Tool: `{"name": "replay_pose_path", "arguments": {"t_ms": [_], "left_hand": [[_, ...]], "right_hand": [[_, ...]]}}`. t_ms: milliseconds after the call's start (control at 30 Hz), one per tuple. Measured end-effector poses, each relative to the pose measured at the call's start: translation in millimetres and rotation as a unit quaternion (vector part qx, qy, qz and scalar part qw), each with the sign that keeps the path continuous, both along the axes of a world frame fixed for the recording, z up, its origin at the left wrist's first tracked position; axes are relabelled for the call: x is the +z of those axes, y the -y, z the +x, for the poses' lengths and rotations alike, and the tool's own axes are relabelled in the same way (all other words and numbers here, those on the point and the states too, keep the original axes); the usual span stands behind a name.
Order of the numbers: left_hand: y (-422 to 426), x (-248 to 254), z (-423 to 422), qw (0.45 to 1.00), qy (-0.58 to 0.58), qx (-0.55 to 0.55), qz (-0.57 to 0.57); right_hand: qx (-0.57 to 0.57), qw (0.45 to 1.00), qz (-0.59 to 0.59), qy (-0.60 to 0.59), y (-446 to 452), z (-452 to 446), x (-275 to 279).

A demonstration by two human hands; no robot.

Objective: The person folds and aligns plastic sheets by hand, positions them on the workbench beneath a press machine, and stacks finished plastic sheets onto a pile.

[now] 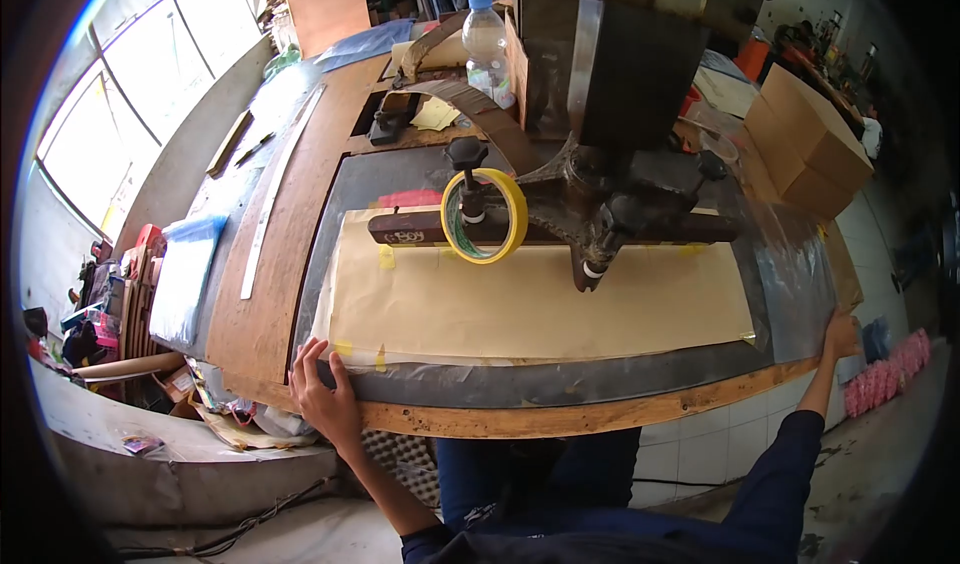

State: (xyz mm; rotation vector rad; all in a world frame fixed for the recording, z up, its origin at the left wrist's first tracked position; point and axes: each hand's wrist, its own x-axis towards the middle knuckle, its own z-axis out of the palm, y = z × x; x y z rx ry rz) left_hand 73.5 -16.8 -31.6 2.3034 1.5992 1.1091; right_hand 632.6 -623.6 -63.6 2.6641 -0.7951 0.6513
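My left hand is at the front left corner of the dark work surface, fingers apart and touching its edge beside a large cream paper sheet. At the far right my right hand rests against the table's edge by a clear plastic sheet; its fingers look stretched out, though partly hidden. Across the back of the paper lies a dark metal bar, under a black machine head with several knobs. A yellow tape roll hangs around one knob.
Left of the dark surface, a metal ruler lies on a wooden board. A plastic bottle with a blue cap stands behind. To the right is a cardboard box; pink wrapped material sits lower right. Wood offcuts lean at left.
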Motion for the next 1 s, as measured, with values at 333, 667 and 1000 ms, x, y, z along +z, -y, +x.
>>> {"name": "replay_pose_path", "arguments": {"t_ms": [333,667,1000], "left_hand": [[2,3,2,1.000,-0.001,0.000,0.013],[4,2,5,0.999,0.029,0.021,0.022],[4,4,3,1.000,0.028,0.003,0.006]], "right_hand": [[0.063,0.987,0.143,0.049,5,0,-5],[0.134,0.963,0.213,0.099,22,2,-17],[0.266,0.946,0.178,-0.058,94,41,-11]]}}
